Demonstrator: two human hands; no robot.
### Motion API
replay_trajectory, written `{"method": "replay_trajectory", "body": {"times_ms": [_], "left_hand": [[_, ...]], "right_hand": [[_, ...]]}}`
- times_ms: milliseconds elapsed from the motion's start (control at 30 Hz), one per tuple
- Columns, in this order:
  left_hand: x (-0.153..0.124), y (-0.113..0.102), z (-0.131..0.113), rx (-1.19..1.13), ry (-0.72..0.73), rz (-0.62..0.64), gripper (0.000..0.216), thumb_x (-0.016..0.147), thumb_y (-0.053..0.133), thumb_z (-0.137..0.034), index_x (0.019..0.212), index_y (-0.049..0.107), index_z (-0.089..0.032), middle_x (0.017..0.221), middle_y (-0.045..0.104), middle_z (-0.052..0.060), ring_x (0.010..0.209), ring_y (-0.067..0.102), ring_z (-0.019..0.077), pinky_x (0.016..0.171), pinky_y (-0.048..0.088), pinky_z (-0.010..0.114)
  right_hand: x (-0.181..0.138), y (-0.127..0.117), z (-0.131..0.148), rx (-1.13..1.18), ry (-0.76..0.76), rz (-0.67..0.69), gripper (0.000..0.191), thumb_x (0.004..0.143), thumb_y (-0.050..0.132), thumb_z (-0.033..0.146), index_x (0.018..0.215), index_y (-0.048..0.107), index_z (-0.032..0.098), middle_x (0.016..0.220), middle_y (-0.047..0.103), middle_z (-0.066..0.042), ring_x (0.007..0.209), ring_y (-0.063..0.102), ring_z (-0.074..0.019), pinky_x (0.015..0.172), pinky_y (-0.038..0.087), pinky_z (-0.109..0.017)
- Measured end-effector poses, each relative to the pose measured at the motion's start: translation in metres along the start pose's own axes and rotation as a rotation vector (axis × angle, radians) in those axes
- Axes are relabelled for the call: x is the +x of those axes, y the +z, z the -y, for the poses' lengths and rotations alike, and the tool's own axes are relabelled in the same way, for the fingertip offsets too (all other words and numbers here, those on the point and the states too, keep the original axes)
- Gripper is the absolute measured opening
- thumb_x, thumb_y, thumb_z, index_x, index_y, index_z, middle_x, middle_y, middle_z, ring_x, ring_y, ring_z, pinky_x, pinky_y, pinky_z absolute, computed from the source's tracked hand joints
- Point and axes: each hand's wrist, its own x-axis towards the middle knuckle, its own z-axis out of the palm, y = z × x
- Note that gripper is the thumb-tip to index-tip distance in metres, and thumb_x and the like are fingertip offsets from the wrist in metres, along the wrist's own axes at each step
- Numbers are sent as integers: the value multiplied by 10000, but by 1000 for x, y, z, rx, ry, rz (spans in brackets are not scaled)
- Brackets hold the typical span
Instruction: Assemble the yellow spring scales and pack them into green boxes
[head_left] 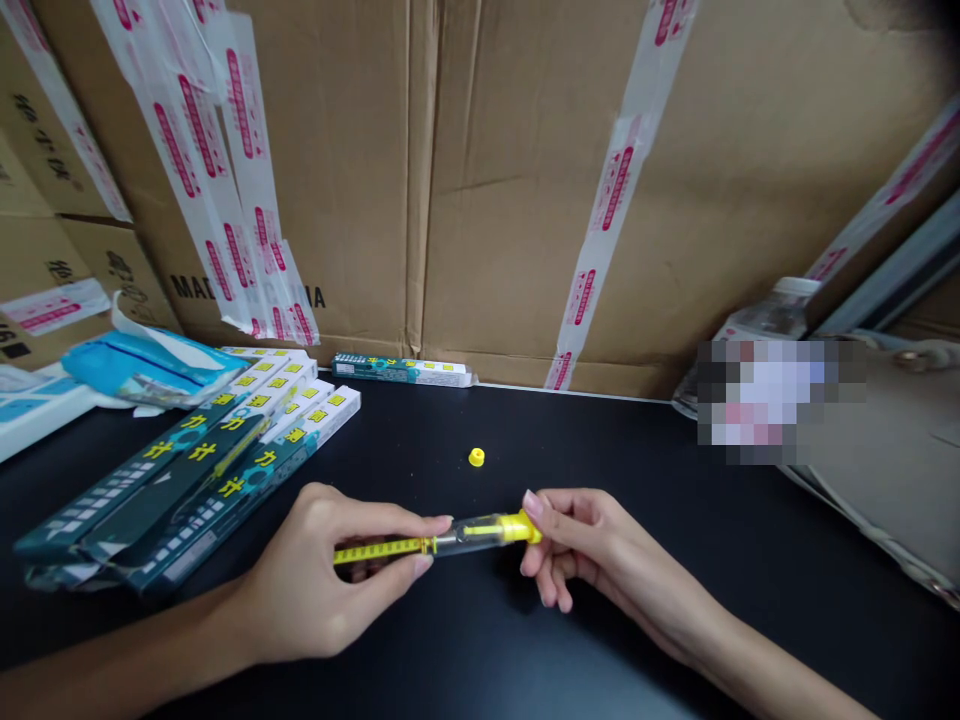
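Note:
Both my hands hold a tubular spring scale (469, 534) level above the black table. My left hand (322, 570) pinches it between thumb and fingers, near where the yellow graduated rod (382, 550) meets the clear tube. The fingers of my right hand (577, 545) are closed on the yellow end cap (517, 527) at the tube's other end. Inside the clear part a yellow stem and a metal piece show. Just beyond my hands, a small yellow cap (477, 457) lies loose on the table.
Several dark green and white boxes (217, 440) are stacked at left, beside a blue packet (150, 365). One similar box (405, 370) lies against the large cardboard carton (502, 180) at the back. A plastic bottle (780, 310) and a beige bag (892, 450) stand at right.

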Motion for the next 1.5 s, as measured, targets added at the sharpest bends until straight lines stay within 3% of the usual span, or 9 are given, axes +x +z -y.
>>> {"method": "replay_trajectory", "body": {"times_ms": [400, 600, 733, 800, 867, 933, 1033, 1133, 1500], "left_hand": [[-1, 0, 0, -67, -22, 18, 255, 887, 636, -312, 1089, 773, -236, 505, 640, -29, 369, 525, 88, 387, 403, 174], [-2, 3, -2, -102, -35, 12, 257, 876, 650, -298, 1089, 775, -226, 529, 656, -21, 369, 528, 80, 375, 405, 165], [-1, 5, 0, -240, -121, 23, 276, 868, 645, -289, 1096, 770, -195, 523, 633, -20, 357, 518, 76, 359, 413, 160], [-1, 6, 2, -316, -190, 31, 292, 858, 651, -298, 1104, 765, -188, 543, 634, -16, 365, 525, 78, 352, 425, 158], [0, 7, 3, -366, -262, 34, 308, 843, 663, -311, 1106, 762, -186, 591, 661, 1, 380, 539, 82, 341, 432, 157], [0, 6, 4, -396, -324, 28, 325, 831, 669, -330, 1104, 761, -181, 637, 686, 21, 388, 543, 85, 327, 430, 156], [0, 6, 4, -423, -369, 36, 356, 821, 675, -352, 1120, 753, -176, 661, 698, 36, 394, 546, 90, 318, 433, 157], [0, 6, 3, -419, -350, 38, 349, 822, 673, -341, 1120, 755, -179, 652, 693, 33, 397, 549, 89, 325, 436, 154], [1, 7, 0, -402, -338, 38, 313, 824, 674, -311, 1097, 766, -190, 579, 646, -1, 381, 529, 84, 320, 421, 148]], "right_hand": [[6, -4, -3, -60, 74, 4, 588, 773, 642, 689, 578, 574, 138, 440, 636, -36, 290, 529, -84, 283, 381, -141], [3, -2, -8, -285, 30, -40, 736, 827, 458, 775, 456, 552, 146, 422, 609, -65, 281, 515, -85, 279, 354, -156], [0, -6, -8, -497, -227, -181, 678, 889, 410, 730, 733, 699, 138, 507, 639, -46, 393, 590, -116, 399, 470, -200], [-1, -8, -4, -438, -307, -162, 600, 891, 467, 692, 1016, 694, 151, 745, 722, -77, 564, 673, -151, 560, 574, -257], [-2, -8, 1, -336, -336, -108, 528, 843, 640, 598, 1188, 610, 200, 1059, 709, -103, 779, 709, -174, 725, 607, -298], [-3, -8, 4, -276, -356, -72, 501, 756, 803, 438, 1164, 591, 238, 1205, 641, -85, 922, 693, -181, 816, 594, -298], [-2, -8, 5, -253, -362, -42, 351, 750, 823, 314, 1025, 620, 234, 1088, 663, -40, 955, 681, -171, 855, 570, -277], [-2, -8, 4, -264, -324, -32, 231, 802, 776, 316, 976, 663, 214, 971, 710, -33, 935, 689, -164, 860, 555, -256], [-2, -6, -2, -296, -340, -76, 246, 773, 794, 333, 998, 758, 239, 956, 752, -26, 884, 692, -164, 842, 560, -251]]}}
